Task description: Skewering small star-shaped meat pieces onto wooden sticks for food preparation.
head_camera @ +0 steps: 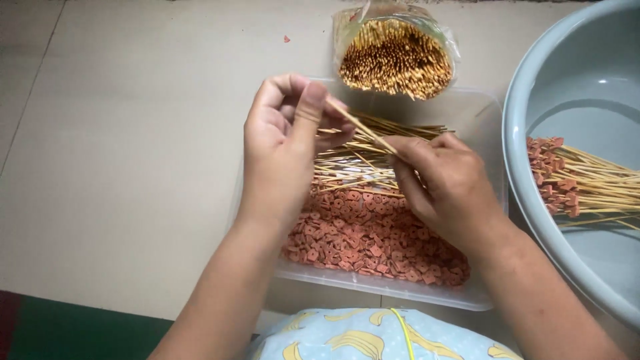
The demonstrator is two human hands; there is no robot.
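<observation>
My left hand (pixel 283 143) and my right hand (pixel 443 183) hover over a clear plastic tray (pixel 483 117). Both pinch one thin bamboo skewer (pixel 363 127) that slants between them, the left at its upper end, the right at its lower end. Below the hands lies a loose pile of bamboo skewers (pixel 360 163) in the tray's far half. Many small reddish-brown food pieces with holes (pixel 370 237) fill the near half.
A clear bag of upright skewers (pixel 395 57) stands behind the tray. At the right is a large pale blue basin (pixel 587 80) holding several skewers threaded with red pieces (pixel 577 180). Everything rests on a beige tiled floor (pixel 133 133). A banana-print cloth (pixel 363 337) lies at the bottom edge.
</observation>
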